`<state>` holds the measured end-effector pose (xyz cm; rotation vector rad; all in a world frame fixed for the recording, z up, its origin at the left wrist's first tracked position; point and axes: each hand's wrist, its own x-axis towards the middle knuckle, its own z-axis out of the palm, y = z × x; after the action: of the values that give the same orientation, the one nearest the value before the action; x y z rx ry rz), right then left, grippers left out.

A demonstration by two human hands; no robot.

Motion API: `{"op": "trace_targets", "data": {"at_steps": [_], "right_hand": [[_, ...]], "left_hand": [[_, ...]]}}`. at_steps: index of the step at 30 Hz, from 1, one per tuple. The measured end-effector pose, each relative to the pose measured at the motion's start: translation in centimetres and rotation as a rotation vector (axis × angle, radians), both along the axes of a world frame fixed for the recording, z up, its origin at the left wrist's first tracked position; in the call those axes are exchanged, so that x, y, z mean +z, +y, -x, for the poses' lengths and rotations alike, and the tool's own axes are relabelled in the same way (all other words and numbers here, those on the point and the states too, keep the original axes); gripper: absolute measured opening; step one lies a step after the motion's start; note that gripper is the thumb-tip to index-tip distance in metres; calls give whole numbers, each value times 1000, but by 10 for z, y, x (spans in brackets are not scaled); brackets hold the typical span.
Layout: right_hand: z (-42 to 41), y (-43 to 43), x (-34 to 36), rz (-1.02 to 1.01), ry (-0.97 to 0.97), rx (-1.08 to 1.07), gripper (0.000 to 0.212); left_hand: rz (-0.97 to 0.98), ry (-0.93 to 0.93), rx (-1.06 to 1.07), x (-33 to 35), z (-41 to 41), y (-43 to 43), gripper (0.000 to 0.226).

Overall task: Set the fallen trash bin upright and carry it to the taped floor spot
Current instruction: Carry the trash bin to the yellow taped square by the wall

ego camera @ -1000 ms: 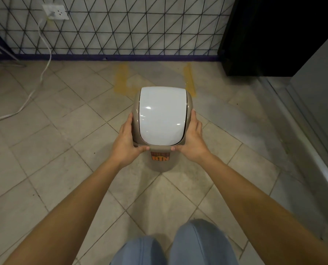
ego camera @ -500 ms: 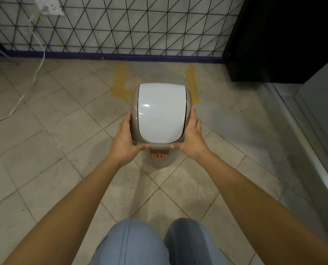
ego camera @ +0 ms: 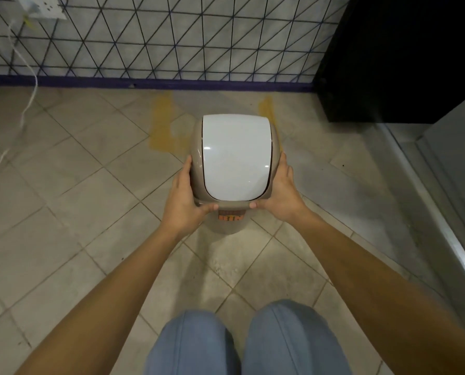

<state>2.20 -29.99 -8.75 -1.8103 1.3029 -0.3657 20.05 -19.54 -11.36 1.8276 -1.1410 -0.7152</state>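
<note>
Both hands are gripping the upright trash bin (ego camera: 227,228): left hand (ego camera: 181,203) and right hand (ego camera: 281,197) clamping its sides, thumbs on the rim, partly covering the yellow tape marks (ego camera: 161,123).

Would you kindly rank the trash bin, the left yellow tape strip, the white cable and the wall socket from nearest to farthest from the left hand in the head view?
1. Trash bin: in the left hand's grip, on its left side.
2. Left yellow tape strip: on the floor, ahead of the hand.
3. White cable: far left, trailing across the floor.
4. Wall socket: upper left, on the wall.
</note>
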Motion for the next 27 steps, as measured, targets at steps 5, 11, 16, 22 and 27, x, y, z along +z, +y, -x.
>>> {"op": "trace_targets", "data": {"at_steps": [5,11,16,22,27], "right_hand": [[-14,-21,-2,28,-22,-1,135],[-25,-49,-5,54,-30,-1,135],[-34,-70,-9,67,-46,-5,134],[-29,-89,-12,89,-14,-36,119],[-25,-110,-16,-47,-27,-34,109]], "left_hand": [[15,7,-13,-3,-14,-19,116],[35,22,-18,-7,-29,-46,116],[55,94,-6,-11,-42,-69,116],[-21,267,88,-10,-49,-88,104],[-46,342,80,-8,-56,-101,106]]}}
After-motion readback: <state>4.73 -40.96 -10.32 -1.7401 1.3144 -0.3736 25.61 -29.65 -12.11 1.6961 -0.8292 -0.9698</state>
